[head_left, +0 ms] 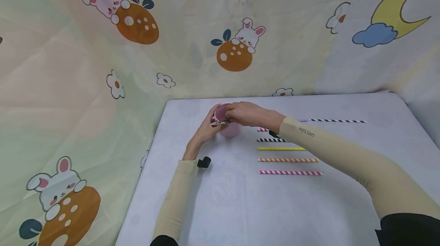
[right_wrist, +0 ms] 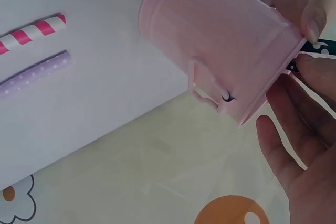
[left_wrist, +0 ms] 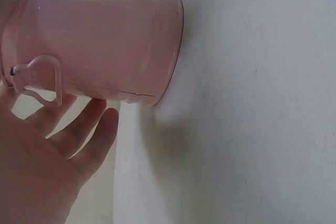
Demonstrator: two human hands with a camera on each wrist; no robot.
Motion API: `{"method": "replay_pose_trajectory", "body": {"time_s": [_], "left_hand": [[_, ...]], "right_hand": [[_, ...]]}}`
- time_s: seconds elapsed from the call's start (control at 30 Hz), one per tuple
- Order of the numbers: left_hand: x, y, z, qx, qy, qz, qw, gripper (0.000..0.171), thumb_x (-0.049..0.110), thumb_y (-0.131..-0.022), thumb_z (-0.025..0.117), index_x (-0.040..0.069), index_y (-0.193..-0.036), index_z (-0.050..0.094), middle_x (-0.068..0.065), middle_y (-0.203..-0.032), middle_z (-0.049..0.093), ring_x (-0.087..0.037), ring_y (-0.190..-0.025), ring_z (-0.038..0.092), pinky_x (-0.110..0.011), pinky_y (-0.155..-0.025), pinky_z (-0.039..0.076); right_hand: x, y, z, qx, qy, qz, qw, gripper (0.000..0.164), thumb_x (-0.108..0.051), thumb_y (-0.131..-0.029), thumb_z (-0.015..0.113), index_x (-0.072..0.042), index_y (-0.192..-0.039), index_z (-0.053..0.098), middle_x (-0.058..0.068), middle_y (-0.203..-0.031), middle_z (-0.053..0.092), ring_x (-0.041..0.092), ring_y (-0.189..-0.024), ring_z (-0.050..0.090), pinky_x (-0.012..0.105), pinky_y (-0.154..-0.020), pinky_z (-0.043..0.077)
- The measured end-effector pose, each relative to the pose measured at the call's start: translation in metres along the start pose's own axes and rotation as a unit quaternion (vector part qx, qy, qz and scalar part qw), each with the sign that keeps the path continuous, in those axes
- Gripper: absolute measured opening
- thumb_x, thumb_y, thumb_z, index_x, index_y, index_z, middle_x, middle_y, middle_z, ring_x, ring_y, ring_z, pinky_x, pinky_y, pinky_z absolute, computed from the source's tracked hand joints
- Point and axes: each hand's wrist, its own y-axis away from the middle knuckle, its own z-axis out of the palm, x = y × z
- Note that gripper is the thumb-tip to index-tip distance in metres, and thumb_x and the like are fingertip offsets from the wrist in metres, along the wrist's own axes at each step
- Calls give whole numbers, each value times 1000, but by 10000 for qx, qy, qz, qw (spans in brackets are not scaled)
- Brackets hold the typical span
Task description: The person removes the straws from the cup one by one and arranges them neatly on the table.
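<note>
A pink metal bucket (head_left: 231, 130) is tilted over the far part of the table, its mouth turned toward me. My left hand (head_left: 206, 125) holds it by the rim from the left side. My right hand (head_left: 245, 113) is at the rim on the other side; its thumb and finger pinch a dark strip with white dots (right_wrist: 323, 47). Whether that strip is a ribbon or something else cannot be told. A small handle loop (left_wrist: 44, 80) sticks out from the bucket's side. The bucket's inside is largely hidden by the right hand.
Striped paper straws lie in a row to the right: yellow (head_left: 280, 148), orange-and-white (head_left: 288, 160) and pink-and-white (head_left: 290, 172) among several. A black-and-white straw (head_left: 338, 120) and a purple dotted straw (right_wrist: 37, 73) lie farther back. The right forearm covers part of them. A printed cloth wall (head_left: 185, 47) rises behind the table.
</note>
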Motion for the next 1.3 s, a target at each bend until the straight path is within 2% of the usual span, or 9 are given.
{"method": "replay_pose_trajectory", "body": {"time_s": [0.23,0.37,0.5,0.7,0.9,1.3], "left_hand": [[0,3,-2,41,-71,-84,9999,84,23,-92,74,38,-157,24,-1,-158,39,-30,-134,50,-51,-108,45],[1,4,-3,92,-76,-60,9999,85,23,-91,75,34,-158,24,0,-157,39,-31,-134,49,-51,-108,45],[2,2,-3,30,-41,-36,10000,85,24,-91,74,33,-159,23,0,-157,39,-30,-136,49,-50,-108,45],[1,1,-1,-3,27,-112,9999,84,22,-91,74,38,-157,24,-1,-159,37,-32,-137,47,-51,-110,43],[2,1,1,55,74,-128,9999,86,19,-90,75,36,-158,25,-2,-158,38,-36,-137,47,-52,-110,43],[0,0,2,127,-5,-161,9998,85,22,-90,76,39,-156,27,2,-156,39,-35,-138,46,-52,-110,44]], "right_hand": [[3,1,-5,229,2,78,9997,25,-18,-96,69,-8,-118,72,8,-118,70,24,-110,66,39,-98,55],[6,3,-12,504,-221,102,9984,24,-16,-94,71,-7,-117,73,7,-111,69,21,-102,67,36,-91,57],[10,7,-17,654,-472,98,9967,23,-16,-95,71,-6,-115,73,6,-110,69,20,-100,67,35,-90,57],[15,18,-19,791,-744,-141,9940,24,-20,-94,71,-5,-113,73,6,-110,69,20,-101,66,35,-91,57],[20,28,-24,1335,-840,-481,9863,19,-16,-93,73,-4,-107,73,7,-109,68,21,-100,67,36,-90,57],[19,40,-48,1716,-854,-448,9804,16,-14,-92,74,-7,-105,71,6,-111,66,21,-104,66,37,-91,58]]}}
